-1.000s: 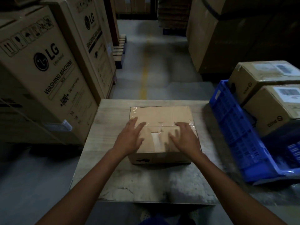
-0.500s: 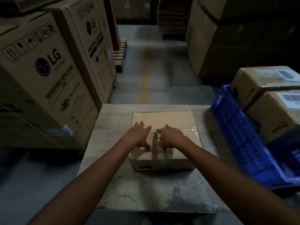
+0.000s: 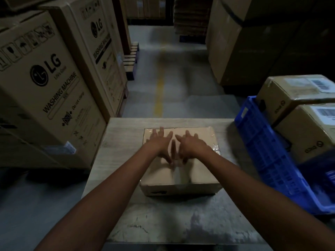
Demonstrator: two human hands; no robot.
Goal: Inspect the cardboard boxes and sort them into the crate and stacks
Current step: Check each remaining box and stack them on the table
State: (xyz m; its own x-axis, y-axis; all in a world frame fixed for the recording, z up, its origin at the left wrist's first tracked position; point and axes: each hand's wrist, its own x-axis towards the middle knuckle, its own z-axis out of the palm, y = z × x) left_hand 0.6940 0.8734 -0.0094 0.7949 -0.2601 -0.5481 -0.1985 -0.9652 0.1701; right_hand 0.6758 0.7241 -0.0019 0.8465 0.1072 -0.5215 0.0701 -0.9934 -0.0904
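Head view: both hands flat on the box.
Left hand (image 3: 159,142) and right hand (image 3: 190,144), grip released, fingers spread, press the top of the box (image 3: 197,171) mid-surface (image 3: 163,223); blue crate (image 3: 268,160) by the right edge, tall cartons (image 3: 50,87) left.

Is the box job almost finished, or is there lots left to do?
The far labelled box and near labelled box appear to sit in the blue crate, so they look sorted. In hand: one taped box on the table, left hand and right hand flat on its top. Left: sorting it into the crate or a stack.
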